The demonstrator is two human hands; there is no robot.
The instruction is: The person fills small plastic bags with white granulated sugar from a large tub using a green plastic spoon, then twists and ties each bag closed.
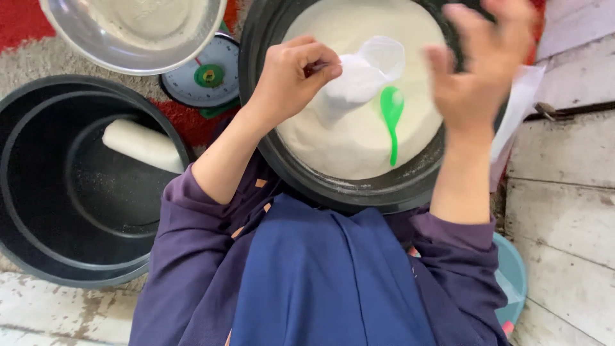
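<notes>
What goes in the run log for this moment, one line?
left hand: pinching small clear bag of white powder | right hand: raised, open, blurred | green spoon: lying in black tub of powder

A worn pale floor carries a red rug, two black tubs and a scale.

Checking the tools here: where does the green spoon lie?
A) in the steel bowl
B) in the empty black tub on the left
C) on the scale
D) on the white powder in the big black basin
D: the green spoon rests on the white powder filling the big black basin.
</notes>
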